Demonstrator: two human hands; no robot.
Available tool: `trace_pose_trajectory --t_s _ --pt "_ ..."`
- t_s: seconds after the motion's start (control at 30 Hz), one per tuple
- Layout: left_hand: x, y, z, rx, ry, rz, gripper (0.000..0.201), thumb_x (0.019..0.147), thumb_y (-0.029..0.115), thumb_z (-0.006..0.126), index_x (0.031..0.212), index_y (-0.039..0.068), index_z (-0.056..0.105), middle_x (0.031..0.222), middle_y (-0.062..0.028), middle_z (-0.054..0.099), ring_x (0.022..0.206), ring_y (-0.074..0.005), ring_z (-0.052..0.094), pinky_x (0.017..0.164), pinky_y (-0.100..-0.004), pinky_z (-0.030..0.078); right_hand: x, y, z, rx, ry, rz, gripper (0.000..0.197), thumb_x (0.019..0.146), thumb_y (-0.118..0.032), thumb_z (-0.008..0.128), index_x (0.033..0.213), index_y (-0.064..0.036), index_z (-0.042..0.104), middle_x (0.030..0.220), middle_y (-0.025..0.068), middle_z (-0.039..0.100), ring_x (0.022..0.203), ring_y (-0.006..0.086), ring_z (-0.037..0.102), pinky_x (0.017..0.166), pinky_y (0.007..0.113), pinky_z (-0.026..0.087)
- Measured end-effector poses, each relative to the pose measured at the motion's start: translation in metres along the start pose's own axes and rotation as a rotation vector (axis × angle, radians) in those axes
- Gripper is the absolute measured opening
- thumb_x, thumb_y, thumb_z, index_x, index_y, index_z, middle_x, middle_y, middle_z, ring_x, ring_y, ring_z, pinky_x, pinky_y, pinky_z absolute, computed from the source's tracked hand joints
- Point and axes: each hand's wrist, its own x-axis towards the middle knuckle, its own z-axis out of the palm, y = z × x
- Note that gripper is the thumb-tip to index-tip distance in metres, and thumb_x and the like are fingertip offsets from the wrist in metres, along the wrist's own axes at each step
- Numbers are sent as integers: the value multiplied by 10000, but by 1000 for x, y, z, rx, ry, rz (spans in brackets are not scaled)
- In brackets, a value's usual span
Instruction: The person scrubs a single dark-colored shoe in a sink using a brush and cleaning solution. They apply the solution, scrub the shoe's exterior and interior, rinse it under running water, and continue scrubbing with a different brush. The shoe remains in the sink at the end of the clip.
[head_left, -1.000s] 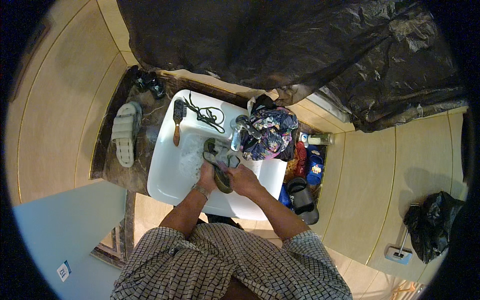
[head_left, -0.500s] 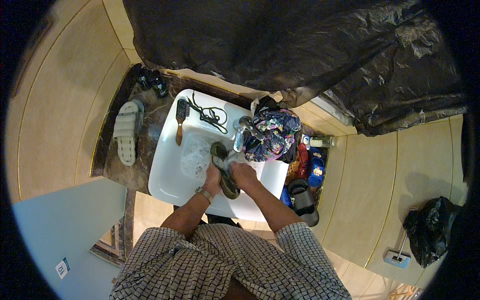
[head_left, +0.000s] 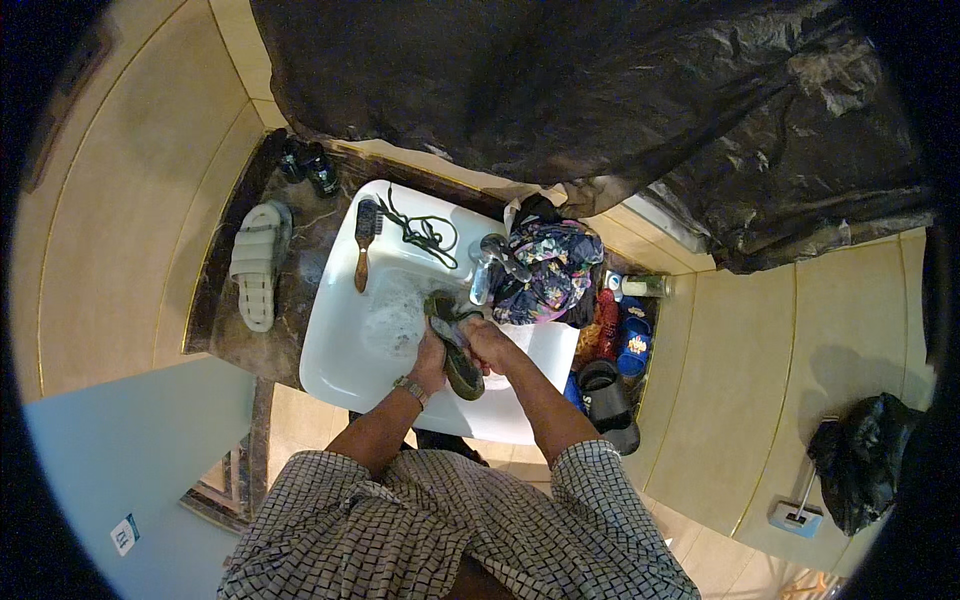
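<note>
Over the white sink basin [head_left: 335, 340], an olive-green shoe [head_left: 462, 376] without laces is tilted lengthwise between my hands. My left hand [head_left: 430, 362] is closed round its left side. Against its right side, near the opening, my right hand [head_left: 489, 345] is closed with the fingers curled on the shoe; whether a small thing is also in them is hidden. Whitish foam or lining shows in the shoe's opening. Soapy suds [head_left: 392, 325] float in the basin. A wooden-handled brush [head_left: 365, 245] and dark green shoelaces [head_left: 425, 238] lie on the sink's back ledge, left of the metal faucet [head_left: 500, 258].
A bundle of dark flowered cloth [head_left: 550, 265] sits right of the faucet. White slippers [head_left: 256, 265] rest on the dark stone counter [head_left: 235, 340] at left. Black clogs [head_left: 606, 400] and blue footwear [head_left: 633, 338] crowd the right. Black plastic sheeting [head_left: 500, 90] hangs behind.
My right hand has shifted slightly, from a blurred position with whitish foam by it to a closer hold at the shoe's opening. The left hand keeps its hold.
</note>
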Motion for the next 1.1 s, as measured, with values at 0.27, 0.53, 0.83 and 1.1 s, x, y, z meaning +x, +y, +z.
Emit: trace_pose_trajectory --t_s 0.27,0.53,0.83,1.1 --pt "-14 14 22 -43 129 30 459 1024 566 490 1126 146 644 985 -75 695 845 -266 694 739 -441 610 -29 -21 18 120 -25 15 317 1068 -420 459 1056 -126 576 718 20 542 503 146 450 386 327 342" --pt "-31 26 30 -41 140 95 513 1020 622 488 1132 142 629 1021 -47 684 866 -228 692 777 -405 609 -46 -14 16 229 -163 92 340 1058 -516 490 1068 -183 558 614 -17 459 371 75 341 313 267 224" --pt "-30 26 25 -14 95 35 462 1038 570 475 1091 147 654 978 -38 692 855 -210 689 760 -386 605 -23 -16 27 373 -130 22 365 1011 -607 550 1024 -242 545 604 -59 442 359 58 307 315 239 198" --pt "-20 32 27 104 197 134 405 1050 526 493 1105 155 646 945 -16 681 860 -191 678 770 -362 607 -45 -19 17 380 -142 60 339 1021 -589 537 1014 -251 548 570 -71 397 354 69 288 311 248 199"
